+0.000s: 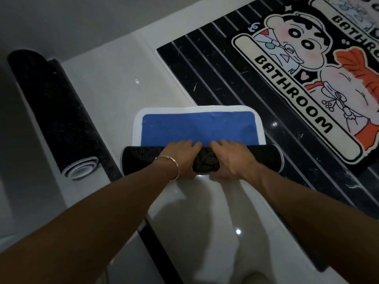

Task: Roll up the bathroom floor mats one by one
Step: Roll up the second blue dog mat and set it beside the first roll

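A blue mat with a white border [196,126] lies on the floor, its near part wound into a black dotted-backed roll [264,154]. My left hand [180,154] and my right hand [229,156] sit side by side on the middle of the roll, fingers curled over its top onto the blue surface. A silver bangle circles my left wrist. At the left lies a fully rolled black mat [53,111]. A cartoon mat reading BATHROOM [307,78] lies flat at the upper right, with another like it [361,19] beyond.
The floor is glossy white tile [205,212] with a black ribbed marble strip [205,64] under the cartoon mats. A dark threshold strip [151,238] runs along the left. Grey floor lies further left.
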`<state>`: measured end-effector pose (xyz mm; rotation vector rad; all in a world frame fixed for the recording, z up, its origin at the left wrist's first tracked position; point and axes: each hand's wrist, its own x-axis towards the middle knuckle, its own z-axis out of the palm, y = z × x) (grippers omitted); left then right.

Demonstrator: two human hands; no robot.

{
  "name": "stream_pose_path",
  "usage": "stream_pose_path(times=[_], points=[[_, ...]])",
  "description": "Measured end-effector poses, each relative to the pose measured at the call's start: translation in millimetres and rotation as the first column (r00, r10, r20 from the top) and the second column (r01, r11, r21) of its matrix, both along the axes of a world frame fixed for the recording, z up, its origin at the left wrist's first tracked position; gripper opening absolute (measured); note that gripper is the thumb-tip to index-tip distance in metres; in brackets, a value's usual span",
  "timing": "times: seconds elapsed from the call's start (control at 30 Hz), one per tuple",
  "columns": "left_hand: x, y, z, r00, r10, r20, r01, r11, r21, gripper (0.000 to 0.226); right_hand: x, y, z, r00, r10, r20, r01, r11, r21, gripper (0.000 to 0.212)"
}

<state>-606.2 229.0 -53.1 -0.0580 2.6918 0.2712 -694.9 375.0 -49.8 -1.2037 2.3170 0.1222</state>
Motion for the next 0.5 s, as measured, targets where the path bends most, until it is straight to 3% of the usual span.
stream_pose_path(times=[0.1,0.17,0.23,0.4,0.5], points=[[7,0,-3,0.994,-0.025,-0.106,0.011,0.991,-0.135,0.074,-14,-10,12,0.969,-0.073,0.236,0.051,0.994,0.099,0.067],[9,3,-7,0.996,-0.031,-0.087,0.017,0.987,-0.162,0.071,-13,-10,15,0.961,-0.084,0.264,0.053,0.991,0.126,0.067],[1,1,-5,0.999,-0.017,-0.043,0.011,0.992,-0.128,0.063,-7,-6,12,0.981,-0.068,0.18,0.056,0.996,0.072,0.071],[-23,-11,8,0.98,0.02,0.198,-0.032,0.998,0.055,0.063,16,5,-1,0.96,0.095,-0.263,-0.099,0.995,-0.001,0.08],[-10,-4,3,0.993,0.042,0.108,-0.046,0.998,0.031,0.07,18,2,-4,0.969,0.065,-0.237,-0.063,0.998,0.016,0.074]])
